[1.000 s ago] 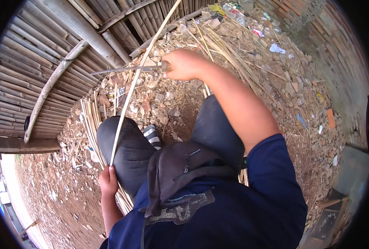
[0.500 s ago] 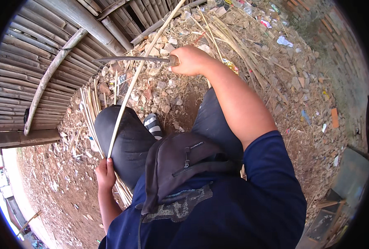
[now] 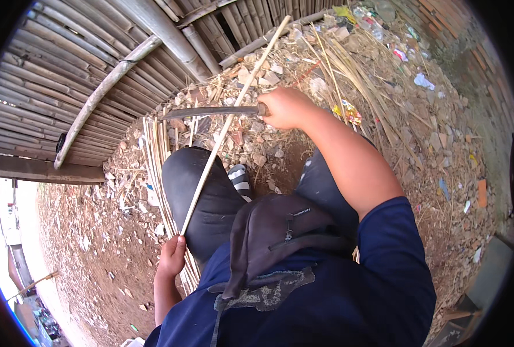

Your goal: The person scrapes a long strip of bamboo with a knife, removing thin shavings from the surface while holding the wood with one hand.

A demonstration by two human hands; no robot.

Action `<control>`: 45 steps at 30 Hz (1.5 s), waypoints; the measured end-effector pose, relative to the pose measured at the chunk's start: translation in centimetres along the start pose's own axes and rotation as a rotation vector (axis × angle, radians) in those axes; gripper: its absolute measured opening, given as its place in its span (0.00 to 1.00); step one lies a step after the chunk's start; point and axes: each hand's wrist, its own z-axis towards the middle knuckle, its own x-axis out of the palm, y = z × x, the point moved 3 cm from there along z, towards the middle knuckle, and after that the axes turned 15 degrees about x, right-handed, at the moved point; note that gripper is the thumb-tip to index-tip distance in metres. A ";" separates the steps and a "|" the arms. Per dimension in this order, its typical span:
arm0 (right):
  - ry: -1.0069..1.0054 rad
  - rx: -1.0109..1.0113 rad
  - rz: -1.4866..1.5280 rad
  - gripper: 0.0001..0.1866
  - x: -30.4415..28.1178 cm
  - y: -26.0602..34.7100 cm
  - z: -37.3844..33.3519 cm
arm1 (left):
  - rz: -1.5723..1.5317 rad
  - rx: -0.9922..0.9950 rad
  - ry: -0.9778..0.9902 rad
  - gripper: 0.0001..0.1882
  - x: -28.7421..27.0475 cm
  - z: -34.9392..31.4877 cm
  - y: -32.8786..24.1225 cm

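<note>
My left hand (image 3: 173,255) is closed around the lower end of a long pale bamboo strip (image 3: 217,144), which slants up and to the right across my left thigh. Stretched out ahead, my right hand (image 3: 284,108) grips the short handle of a long-bladed knife (image 3: 216,111). Its dark blade points left and crosses the strip at its upper part; whether the edge bites into it I cannot tell. Beside my left leg lies a bundle of similar bamboo strips (image 3: 157,156), partly hidden below by my left hand and forearm.
A bamboo-slat wall (image 3: 48,87) with round poles rises at the left and ahead. More split strips (image 3: 349,69) lie on the rubble-strewn ground (image 3: 112,260) at the far right. A dark bag (image 3: 288,225) sits at my waist. Boards (image 3: 491,269) stand at the right edge.
My view has shifted, so the scene sits further right. The knife has come closer to me along the strip, and more of the strip's far end shows. Both grips stay the same.
</note>
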 end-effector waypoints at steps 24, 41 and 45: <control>0.098 0.052 0.107 0.08 -0.4 -0.7 -0.1 | 0.464 0.153 -0.144 0.21 0.4 0.6 -1.7; 0.179 0.113 0.008 0.10 0.4 0.8 0.1 | 0.589 0.183 -0.203 0.20 0.7 1.0 -2.7; 0.136 -0.092 -0.122 0.09 0.5 4.3 -2.4 | 0.596 0.164 -0.207 0.19 1.1 1.5 -1.8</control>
